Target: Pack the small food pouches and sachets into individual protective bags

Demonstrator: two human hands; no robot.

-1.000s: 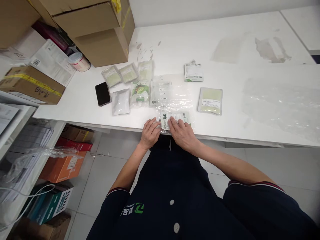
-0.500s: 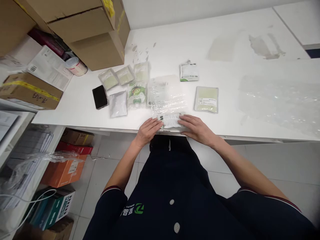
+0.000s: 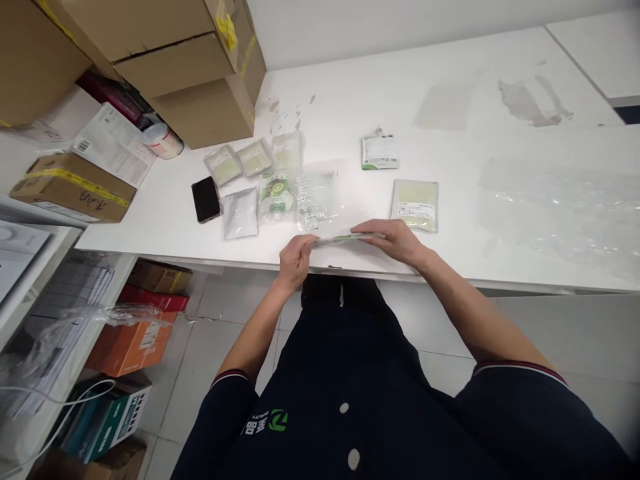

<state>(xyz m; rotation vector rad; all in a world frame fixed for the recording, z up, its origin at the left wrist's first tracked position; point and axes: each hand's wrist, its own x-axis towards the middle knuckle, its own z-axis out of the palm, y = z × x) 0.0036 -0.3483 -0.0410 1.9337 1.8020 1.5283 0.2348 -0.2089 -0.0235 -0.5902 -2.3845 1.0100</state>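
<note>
A thin pouch is seen nearly edge-on above the table's front edge, a bit of green showing on it. My left hand pinches its left end, and my right hand grips its right end between thumb and fingers. Just behind it lie clear plastic bags with printed marks. To their left are a pouch with a fruit picture and a plain silvery pouch. A light green packet lies behind my right hand, and a white spouted pouch sits farther back.
Several green packets and a black phone lie on the left of the white table. Cardboard boxes and a small tub stand behind them. Clear plastic film spreads at the right.
The pouch has gone from lying flat under my fingertips to being lifted and tilted edge-on. Both hands have closed on its ends. The view has shifted slightly.
</note>
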